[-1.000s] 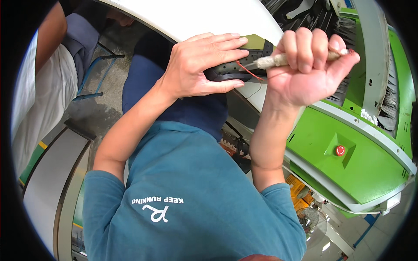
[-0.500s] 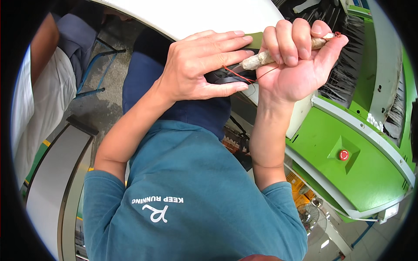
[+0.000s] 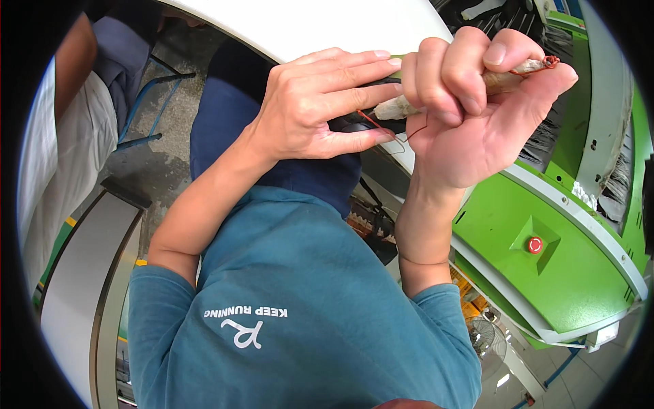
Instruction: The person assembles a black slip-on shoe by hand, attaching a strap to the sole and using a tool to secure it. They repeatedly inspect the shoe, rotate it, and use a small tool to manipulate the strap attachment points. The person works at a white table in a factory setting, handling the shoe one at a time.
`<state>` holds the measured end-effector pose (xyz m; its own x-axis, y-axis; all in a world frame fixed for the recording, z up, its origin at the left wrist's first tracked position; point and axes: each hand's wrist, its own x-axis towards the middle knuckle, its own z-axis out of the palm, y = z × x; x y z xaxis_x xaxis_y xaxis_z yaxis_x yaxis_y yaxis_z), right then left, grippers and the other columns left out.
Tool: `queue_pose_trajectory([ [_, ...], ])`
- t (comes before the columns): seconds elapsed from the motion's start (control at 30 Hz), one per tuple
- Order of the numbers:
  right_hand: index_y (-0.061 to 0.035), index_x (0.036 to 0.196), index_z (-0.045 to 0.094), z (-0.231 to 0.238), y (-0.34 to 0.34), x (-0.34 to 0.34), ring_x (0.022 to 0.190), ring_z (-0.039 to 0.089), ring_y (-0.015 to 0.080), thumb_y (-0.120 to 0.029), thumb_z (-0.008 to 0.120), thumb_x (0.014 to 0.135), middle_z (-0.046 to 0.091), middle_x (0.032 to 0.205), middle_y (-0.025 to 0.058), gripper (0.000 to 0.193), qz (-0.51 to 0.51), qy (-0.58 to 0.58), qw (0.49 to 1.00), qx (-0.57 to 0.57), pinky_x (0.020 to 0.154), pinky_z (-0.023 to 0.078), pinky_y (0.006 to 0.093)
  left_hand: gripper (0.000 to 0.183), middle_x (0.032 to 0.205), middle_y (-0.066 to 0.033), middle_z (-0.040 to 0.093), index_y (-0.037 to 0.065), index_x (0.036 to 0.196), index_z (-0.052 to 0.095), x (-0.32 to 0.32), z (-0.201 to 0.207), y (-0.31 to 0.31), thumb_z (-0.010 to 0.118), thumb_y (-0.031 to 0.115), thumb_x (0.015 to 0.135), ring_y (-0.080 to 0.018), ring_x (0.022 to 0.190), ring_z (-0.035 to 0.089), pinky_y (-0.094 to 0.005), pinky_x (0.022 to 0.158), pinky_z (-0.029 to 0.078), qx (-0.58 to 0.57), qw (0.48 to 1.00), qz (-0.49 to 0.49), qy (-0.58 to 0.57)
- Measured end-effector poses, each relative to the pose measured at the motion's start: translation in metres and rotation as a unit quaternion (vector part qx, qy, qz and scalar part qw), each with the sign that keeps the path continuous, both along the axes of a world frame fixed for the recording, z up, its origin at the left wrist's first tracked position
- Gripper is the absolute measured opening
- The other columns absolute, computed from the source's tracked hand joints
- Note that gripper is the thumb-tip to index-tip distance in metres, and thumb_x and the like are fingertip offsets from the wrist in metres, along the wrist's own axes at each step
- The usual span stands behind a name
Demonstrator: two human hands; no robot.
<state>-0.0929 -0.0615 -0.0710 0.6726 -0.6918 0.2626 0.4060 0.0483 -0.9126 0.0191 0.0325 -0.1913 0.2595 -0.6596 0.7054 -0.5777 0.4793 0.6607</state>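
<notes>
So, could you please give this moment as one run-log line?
left hand: spread over black piece, mostly hidden | right hand: gripping cream tool handle | red thread: near left thumb | green machine: right

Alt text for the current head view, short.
A person's right hand grips a pale stick-like handle while the left hand spreads over a dark item, red thread by its thumb. Beyond is a white table; at right, a green machine with a red button.
</notes>
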Motion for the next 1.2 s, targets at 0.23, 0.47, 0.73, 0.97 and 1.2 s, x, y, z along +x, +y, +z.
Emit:
queue_pose_trajectory([
  [0.23, -0.0139, 0.108, 0.062, -0.005, -0.01, 0.004, 0.054, 0.028, 0.0089, -0.065, 0.03, 0.12, 0.034, 0.068, -0.0047, 0.06, 0.07, 0.034, 0.996, 0.039, 0.051, 0.027, 0.0283, 0.05, 0.125, -0.0108, 0.083, 0.008, 0.115, 0.087, -0.001, -0.002, 0.003, 0.096, 0.032, 0.072, -0.0317, 0.109, 0.081, -0.0396, 0.088, 0.066, 0.014, 1.0, -0.009, -0.005],
  [0.47, -0.0185, 0.106, 0.068, -0.011, -0.027, -0.007, 0.051, 0.03, 0.0075, -0.064, 0.037, 0.119, 0.039, 0.066, -0.0076, 0.057, 0.051, -0.06, 0.995, 0.062, 0.05, 0.024, 0.0267, 0.044, 0.125, -0.0135, 0.083, 0.005, 0.114, 0.086, -0.002, 0.006, -0.002, 0.095, 0.026, 0.077, -0.0348, 0.109, 0.081, -0.0419, 0.092, 0.065, -0.014, 1.0, -0.006, 0.011],
  [0.73, -0.0236, 0.107, 0.075, -0.009, -0.04, -0.023, 0.055, 0.033, 0.0075, -0.066, 0.04, 0.117, 0.041, 0.068, -0.0074, 0.056, 0.055, -0.114, 0.99, 0.062, 0.053, 0.026, 0.026, 0.049, 0.13, -0.0156, 0.082, 0.002, 0.119, 0.084, 0.0, 0.007, 0.0, 0.095, 0.023, 0.076, -0.0353, 0.12, 0.079, -0.0446, 0.1, 0.063, 0.021, 0.999, -0.031, 0.004],
  [0.97, -0.0246, 0.111, 0.075, -0.031, -0.043, -0.026, 0.055, 0.034, 0.0079, -0.067, 0.037, 0.118, 0.041, 0.069, -0.0075, 0.058, 0.077, -0.122, 0.984, 0.101, 0.052, 0.027, 0.0266, 0.051, 0.126, -0.0151, 0.083, 0.003, 0.118, 0.084, 0.001, 0.0, -0.006, 0.096, 0.028, 0.076, -0.0347, 0.117, 0.08, -0.0428, 0.096, 0.064, 0.0, 1.0, -0.031, -0.001],
  [1.2, -0.0184, 0.117, 0.07, -0.016, -0.005, -0.008, 0.05, 0.03, 0.0098, -0.07, 0.031, 0.117, 0.039, 0.067, -0.005, 0.065, -0.019, -0.067, 0.997, 0.015, 0.048, 0.028, 0.0298, 0.05, 0.122, -0.0113, 0.084, 0.008, 0.115, 0.087, 0.0, 0.0, -0.005, 0.097, 0.031, 0.072, -0.031, 0.109, 0.082, -0.039, 0.091, 0.067, 0.002, 1.0, -0.012, 0.003],
])
